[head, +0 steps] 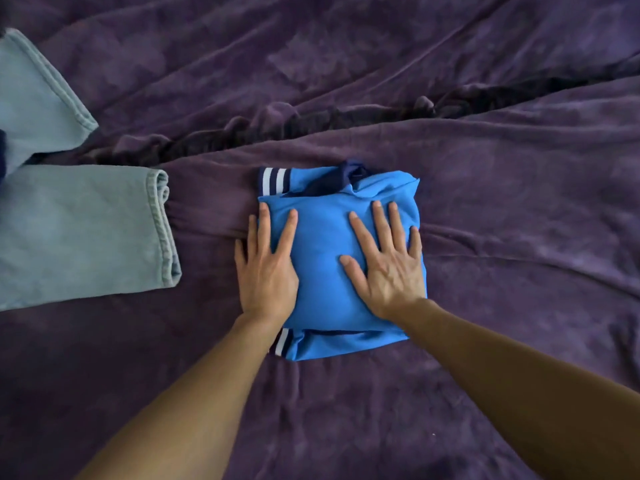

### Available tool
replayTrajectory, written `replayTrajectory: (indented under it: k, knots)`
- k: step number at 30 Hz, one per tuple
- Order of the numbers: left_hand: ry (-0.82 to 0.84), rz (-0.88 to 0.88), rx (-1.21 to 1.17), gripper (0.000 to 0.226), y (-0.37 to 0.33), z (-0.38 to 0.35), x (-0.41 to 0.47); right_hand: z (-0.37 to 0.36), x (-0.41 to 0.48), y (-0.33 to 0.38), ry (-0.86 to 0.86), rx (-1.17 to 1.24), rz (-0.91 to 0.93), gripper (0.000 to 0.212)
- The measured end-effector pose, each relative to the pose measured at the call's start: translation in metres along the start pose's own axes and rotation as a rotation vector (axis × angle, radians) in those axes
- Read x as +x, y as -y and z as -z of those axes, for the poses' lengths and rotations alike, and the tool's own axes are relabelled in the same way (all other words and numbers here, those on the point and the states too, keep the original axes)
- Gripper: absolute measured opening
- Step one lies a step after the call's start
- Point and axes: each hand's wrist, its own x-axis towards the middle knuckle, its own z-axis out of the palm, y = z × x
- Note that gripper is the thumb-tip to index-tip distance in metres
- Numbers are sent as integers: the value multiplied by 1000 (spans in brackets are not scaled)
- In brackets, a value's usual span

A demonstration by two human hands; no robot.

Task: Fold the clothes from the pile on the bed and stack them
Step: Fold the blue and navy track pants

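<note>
A bright blue shirt (325, 237) with navy and white striped cuffs and a navy collar lies folded into a compact square in the middle of the purple bed cover. My left hand (266, 268) presses flat on its left edge, fingers straight, partly over the cover. My right hand (388, 261) lies flat on the shirt's right half with fingers spread. Light blue jeans (79, 230) lie unfolded at the left, two leg hems pointing toward the shirt.
The purple velvety bed cover (485, 202) fills the view, with a dark ruffled seam (311, 123) running diagonally behind the shirt. A dark navy item (2, 154) peeks in at the left edge between the jean legs.
</note>
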Motion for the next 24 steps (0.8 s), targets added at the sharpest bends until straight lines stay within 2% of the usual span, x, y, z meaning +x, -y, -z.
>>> replayTrajectory:
  k: [4,6,9,10,11,12,14,15,18,19,21,24]
  knots:
    - [51,5,1,71,-1,5,6,0,5,0,15,17,-4,69]
    - [86,-10,41,65,-3,18,9,7,4,-1,34,41,-18,70]
    - [-61,-141,19,30,-9,47,34,24,-2,-4,-1,153,-54,74]
    - [-131,-200,21,31,-12,56,47,29,-7,-7,-38,233,-108,75]
    - [-156,-252,30,41,-16,64,58,33,-14,-10,-79,332,-201,77]
    - [-90,-271,39,55,-21,70,70,36,-22,-12,-110,442,-317,79]
    - [152,-257,61,80,-28,71,86,34,-39,-10,-101,604,-497,83]
    - [224,-249,74,86,-29,68,89,33,-48,-6,-79,619,-528,85]
    - [219,-222,144,91,-30,69,75,30,-66,9,-4,598,-557,93]
    - [222,-186,148,89,-30,73,65,30,-71,9,20,591,-577,95]
    - [189,-130,110,70,-31,81,42,35,-80,7,36,577,-563,98]
    - [109,-155,119,53,-41,96,5,52,-102,-2,45,539,-472,97]
